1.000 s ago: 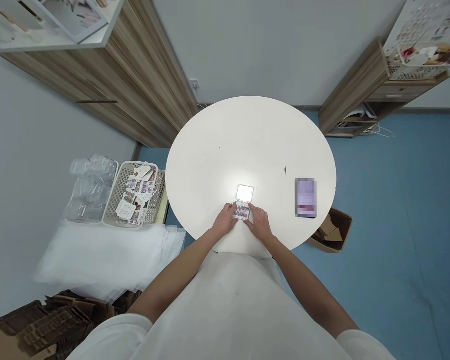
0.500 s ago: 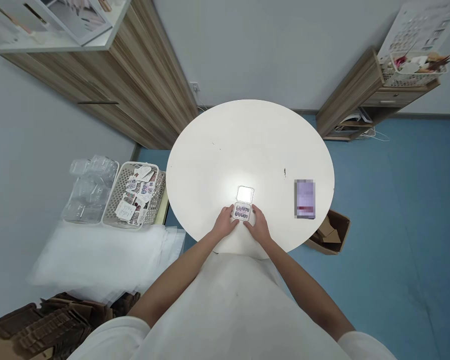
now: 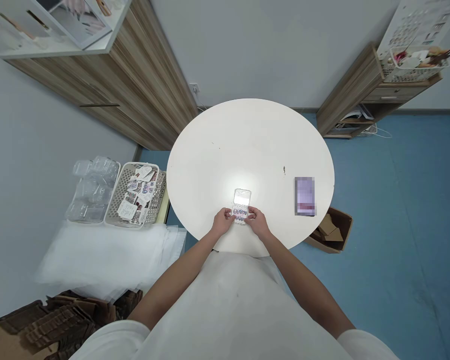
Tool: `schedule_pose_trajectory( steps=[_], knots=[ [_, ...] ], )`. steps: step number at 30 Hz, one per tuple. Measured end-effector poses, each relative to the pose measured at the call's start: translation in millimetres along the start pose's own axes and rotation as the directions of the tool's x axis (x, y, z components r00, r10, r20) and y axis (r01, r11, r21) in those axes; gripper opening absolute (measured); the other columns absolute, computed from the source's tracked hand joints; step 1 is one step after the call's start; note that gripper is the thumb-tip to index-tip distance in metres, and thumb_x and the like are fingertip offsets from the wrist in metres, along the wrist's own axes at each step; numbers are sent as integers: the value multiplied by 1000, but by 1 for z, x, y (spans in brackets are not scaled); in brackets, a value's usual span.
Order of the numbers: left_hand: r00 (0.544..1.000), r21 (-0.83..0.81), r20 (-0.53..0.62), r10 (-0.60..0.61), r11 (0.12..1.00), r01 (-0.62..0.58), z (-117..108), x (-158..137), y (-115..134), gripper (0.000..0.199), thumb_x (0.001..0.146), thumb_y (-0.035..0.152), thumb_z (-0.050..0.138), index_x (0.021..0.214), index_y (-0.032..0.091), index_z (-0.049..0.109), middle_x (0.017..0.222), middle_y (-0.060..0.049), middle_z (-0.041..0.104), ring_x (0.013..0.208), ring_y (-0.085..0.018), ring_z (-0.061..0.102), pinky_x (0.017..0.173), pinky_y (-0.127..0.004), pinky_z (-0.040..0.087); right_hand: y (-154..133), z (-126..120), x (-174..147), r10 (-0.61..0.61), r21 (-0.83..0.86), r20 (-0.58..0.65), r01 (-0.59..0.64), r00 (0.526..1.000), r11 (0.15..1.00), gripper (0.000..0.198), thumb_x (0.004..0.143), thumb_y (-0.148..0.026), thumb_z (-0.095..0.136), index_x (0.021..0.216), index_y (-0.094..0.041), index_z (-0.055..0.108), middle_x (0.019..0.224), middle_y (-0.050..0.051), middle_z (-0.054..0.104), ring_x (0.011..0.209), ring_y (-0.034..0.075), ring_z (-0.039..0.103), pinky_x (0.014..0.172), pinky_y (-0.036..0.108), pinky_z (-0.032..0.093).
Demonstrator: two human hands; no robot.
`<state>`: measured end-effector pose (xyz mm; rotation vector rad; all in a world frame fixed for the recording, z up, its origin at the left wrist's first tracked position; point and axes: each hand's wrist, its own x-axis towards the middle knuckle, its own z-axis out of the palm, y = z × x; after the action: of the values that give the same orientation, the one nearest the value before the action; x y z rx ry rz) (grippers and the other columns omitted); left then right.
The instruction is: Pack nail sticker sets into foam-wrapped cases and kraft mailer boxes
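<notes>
Open clear case [image 3: 241,205] of purplish pieces [image 3: 240,212] in grip of left hand [image 3: 222,221] and right hand [image 3: 259,222]

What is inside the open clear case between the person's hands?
The clear case holds two rows of purplish, nail-shaped pieces. The left fingers and right fingers overlap parts of its sides; whatever lies beneath the pieces is covered.

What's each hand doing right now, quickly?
Left hand: fingers curled, holding the open box by its left side.
Right hand: fingers curled, holding its right side.
</notes>
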<state>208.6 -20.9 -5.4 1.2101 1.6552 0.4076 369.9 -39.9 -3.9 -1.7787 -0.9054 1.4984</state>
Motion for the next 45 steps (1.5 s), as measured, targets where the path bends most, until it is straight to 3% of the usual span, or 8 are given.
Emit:
schedule_pose_trajectory(
  steps=[7,10,13,18,23,29,40,45],
  knots=[
    [1000,-100,-8,7,995,-8,-7,-14,-2,24,67,29,60,87,17,54,74,-1,55,63,-11,51,63,-26,42,-2,4,-13,-34,53,29,32,999,998,49,59,-23,59,107,-20,51,108,7,54,79,14,53,69,31,48],
    [998,-220,54,33,975,-20,-18,-21,2,23,71,33,56,88,17,54,80,-2,57,64,-10,52,63,-25,42,-11,3,-20,-56,86,35,53,998,995,47,60,-25,59,106,-21,51,107,7,54,78,14,53,70,31,48],
    [985,-359,159,61,933,0,-32,-29,5,25,72,35,55,90,17,53,68,0,58,59,-9,51,61,-24,41,-22,4,-30,-75,146,32,70,997,987,43,61,-27,61,103,-21,53,105,7,55,74,13,53,70,31,47],
    [964,-488,241,116,873,17,-60,-43,5,31,69,36,61,90,15,53,68,-1,61,59,-9,54,66,-25,42,-36,15,-48,-85,315,18,75,996,946,36,67,-38,59,98,-19,56,87,4,59,71,12,55,72,31,46],
    [946,-511,275,172,859,-8,-87,-56,-2,35,67,39,63,91,15,55,74,-4,65,66,-12,58,70,-28,43,-50,35,-60,-96,401,136,34,986,915,43,70,-49,54,103,-21,56,93,5,62,77,15,58,72,32,46],
    [933,-579,319,164,814,54,-110,-65,-15,35,64,38,67,87,15,55,72,-4,65,65,-12,59,69,-27,44,-58,61,-75,-159,375,113,106,981,921,45,71,-47,55,108,-23,52,104,7,60,85,17,59,73,33,47],
    [902,-634,394,175,762,129,-126,-72,-35,36,59,35,71,84,14,57,68,-3,63,58,-8,55,61,-23,43,-59,82,-98,-207,318,107,164,973,934,37,74,-42,52,109,-28,51,112,6,58,87,18,59,71,35,49],
    [894,-652,416,164,739,167,-129,-73,-32,37,59,34,72,86,13,59,68,-2,61,54,-6,51,61,-23,43,-60,87,-104,-220,367,53,186,974,912,33,71,-41,55,99,-24,58,102,6,62,82,19,59,66,35,50]
  ],
)
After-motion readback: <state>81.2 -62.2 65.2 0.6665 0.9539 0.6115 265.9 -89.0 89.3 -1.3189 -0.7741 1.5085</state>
